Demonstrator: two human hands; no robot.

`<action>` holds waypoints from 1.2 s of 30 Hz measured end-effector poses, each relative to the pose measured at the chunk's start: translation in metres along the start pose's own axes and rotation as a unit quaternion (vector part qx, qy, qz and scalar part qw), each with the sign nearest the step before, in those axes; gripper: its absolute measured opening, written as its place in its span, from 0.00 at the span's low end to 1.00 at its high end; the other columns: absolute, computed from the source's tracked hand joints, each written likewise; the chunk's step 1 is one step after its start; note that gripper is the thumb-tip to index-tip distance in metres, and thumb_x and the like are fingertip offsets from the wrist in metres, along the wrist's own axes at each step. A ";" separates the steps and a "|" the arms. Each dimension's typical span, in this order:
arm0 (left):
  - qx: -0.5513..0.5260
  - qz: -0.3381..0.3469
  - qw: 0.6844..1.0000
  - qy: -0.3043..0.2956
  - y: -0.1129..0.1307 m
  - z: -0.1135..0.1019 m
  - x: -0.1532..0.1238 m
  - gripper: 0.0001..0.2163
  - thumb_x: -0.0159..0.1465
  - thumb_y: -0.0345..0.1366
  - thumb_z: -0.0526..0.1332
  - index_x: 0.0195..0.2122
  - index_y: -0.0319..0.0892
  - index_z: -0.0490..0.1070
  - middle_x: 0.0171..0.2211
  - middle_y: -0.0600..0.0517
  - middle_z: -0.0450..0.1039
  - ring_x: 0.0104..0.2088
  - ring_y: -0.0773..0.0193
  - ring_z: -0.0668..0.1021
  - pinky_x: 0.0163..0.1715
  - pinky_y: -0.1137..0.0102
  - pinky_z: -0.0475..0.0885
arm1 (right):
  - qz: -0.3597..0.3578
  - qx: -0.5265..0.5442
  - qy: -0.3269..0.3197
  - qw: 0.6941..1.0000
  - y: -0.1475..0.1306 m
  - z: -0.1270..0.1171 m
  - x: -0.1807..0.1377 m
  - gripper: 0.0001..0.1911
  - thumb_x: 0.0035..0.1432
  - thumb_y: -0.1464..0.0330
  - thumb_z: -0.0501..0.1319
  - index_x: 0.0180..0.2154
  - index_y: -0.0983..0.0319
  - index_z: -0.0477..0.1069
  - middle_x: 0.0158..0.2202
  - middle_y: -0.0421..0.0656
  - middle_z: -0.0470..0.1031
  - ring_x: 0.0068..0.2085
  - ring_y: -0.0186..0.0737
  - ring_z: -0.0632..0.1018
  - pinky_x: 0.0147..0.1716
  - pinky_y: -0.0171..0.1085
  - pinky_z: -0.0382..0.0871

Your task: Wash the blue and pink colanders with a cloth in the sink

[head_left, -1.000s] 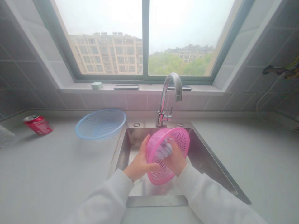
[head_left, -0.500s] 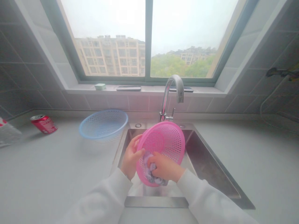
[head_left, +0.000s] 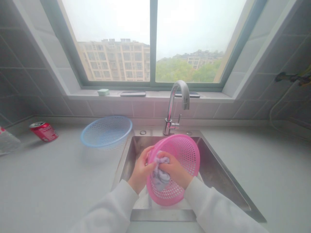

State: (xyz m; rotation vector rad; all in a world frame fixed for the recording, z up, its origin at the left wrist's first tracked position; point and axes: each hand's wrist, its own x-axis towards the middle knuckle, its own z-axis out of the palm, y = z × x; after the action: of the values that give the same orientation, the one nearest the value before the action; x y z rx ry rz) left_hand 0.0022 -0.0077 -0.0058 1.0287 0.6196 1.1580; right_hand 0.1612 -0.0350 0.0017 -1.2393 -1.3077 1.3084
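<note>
A pink plastic colander [head_left: 188,155] is held tilted over the steel sink [head_left: 216,178], its open side turned toward me. My left hand [head_left: 142,168] grips the colander's left rim, with the thumb on the near side and the fingers behind. My right hand [head_left: 173,168] is closed on a crumpled pale grey-lilac cloth [head_left: 160,178] and presses it against the inside of the colander near the left rim. Part of the cloth hangs below my right fingers. The fingertips of my right hand are partly hidden in the cloth.
A chrome faucet [head_left: 168,111] rises behind the colander. Left of the sink stand a blue colander [head_left: 107,131] and a red drink can [head_left: 45,132]; a clear plastic item [head_left: 8,142] lies at the far left. A pale green block [head_left: 103,92] sits on the windowsill.
The colander has shifted slightly right and down. My right hand has moved the cloth upward along the inside, closer to the left rim. My left hand still grips the rim.
</note>
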 end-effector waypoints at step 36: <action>0.067 0.053 0.996 0.003 -0.009 0.000 0.005 0.29 0.53 0.43 0.74 0.56 0.45 0.72 0.50 0.46 0.78 0.50 0.50 0.80 0.54 0.57 0.73 | -0.087 -0.193 -0.038 0.977 0.002 -0.003 0.001 0.17 0.46 0.76 0.62 0.41 0.59 0.75 0.38 0.40 0.75 0.38 0.41 0.75 0.39 0.38 0.68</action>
State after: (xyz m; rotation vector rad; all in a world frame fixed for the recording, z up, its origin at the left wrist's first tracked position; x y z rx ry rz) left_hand 0.0077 -0.0031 -0.0136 1.1848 0.6608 1.2245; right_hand 0.1642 -0.0337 -0.0006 -1.3080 -1.7430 1.0144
